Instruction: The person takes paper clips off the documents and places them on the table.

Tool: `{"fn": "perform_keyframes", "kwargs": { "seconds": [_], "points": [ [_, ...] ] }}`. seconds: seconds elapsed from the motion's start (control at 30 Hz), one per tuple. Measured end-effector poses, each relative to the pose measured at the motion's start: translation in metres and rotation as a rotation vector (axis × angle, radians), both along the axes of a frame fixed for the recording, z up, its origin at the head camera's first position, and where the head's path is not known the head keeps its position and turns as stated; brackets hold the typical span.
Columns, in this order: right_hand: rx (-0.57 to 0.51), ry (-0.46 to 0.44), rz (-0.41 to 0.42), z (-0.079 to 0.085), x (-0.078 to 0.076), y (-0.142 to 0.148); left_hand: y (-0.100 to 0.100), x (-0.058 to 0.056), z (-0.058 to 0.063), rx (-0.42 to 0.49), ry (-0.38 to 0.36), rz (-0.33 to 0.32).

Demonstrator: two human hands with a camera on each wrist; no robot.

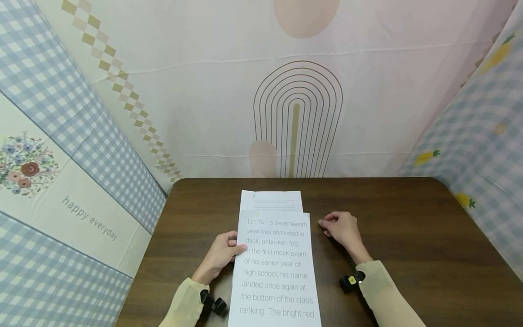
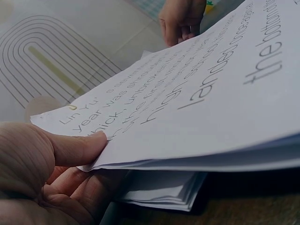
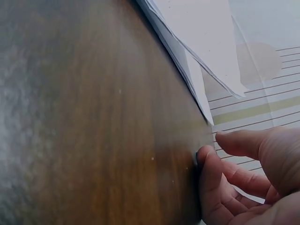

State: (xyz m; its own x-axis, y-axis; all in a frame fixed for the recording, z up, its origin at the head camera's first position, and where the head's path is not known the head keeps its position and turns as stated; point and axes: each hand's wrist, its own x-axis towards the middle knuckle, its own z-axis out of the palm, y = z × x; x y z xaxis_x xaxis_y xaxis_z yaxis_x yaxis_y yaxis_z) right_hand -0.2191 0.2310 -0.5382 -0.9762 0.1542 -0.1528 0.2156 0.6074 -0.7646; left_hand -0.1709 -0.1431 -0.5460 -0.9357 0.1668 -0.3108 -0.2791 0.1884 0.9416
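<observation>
My left hand (image 1: 219, 252) pinches the left edge of a clipped bundle of large-print sheets (image 1: 278, 281), thumb on top and fingers beneath. A yellowish paper clip (image 2: 72, 107) sits at the bundle's top edge. Underneath lies a second paper stack (image 1: 271, 200) with smaller print, its far end sticking out past the bundle and carrying a greenish clip (image 1: 254, 194). In the left wrist view the held sheets are tilted above that lower stack (image 2: 161, 190). My right hand (image 1: 343, 228) is just right of the papers, fingers loosely bent, thumb and index finger apart with nothing between them.
A brown wooden table (image 1: 408, 227) spreads out under both hands. Its far edge meets a patterned cloth backdrop (image 1: 212, 113). Checked cloths hang at the left (image 1: 49, 59) and right (image 1: 470, 150). Each wrist wears a black camera band.
</observation>
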Motion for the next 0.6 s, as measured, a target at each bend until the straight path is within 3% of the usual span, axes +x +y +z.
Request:
{"fn": "perform_keyframes", "kwargs": {
  "seconds": [0.33, 0.6],
  "points": [
    [-0.024, 0.006, 0.034, 0.007, 0.005, -0.001, -0.001, 0.002, 0.001, -0.002, -0.006, 0.007],
    [-0.05, 0.104, 0.068, 0.021, 0.007, -0.007, -0.002, 0.001, -0.001, 0.027, -0.008, -0.018]
  ]
}}
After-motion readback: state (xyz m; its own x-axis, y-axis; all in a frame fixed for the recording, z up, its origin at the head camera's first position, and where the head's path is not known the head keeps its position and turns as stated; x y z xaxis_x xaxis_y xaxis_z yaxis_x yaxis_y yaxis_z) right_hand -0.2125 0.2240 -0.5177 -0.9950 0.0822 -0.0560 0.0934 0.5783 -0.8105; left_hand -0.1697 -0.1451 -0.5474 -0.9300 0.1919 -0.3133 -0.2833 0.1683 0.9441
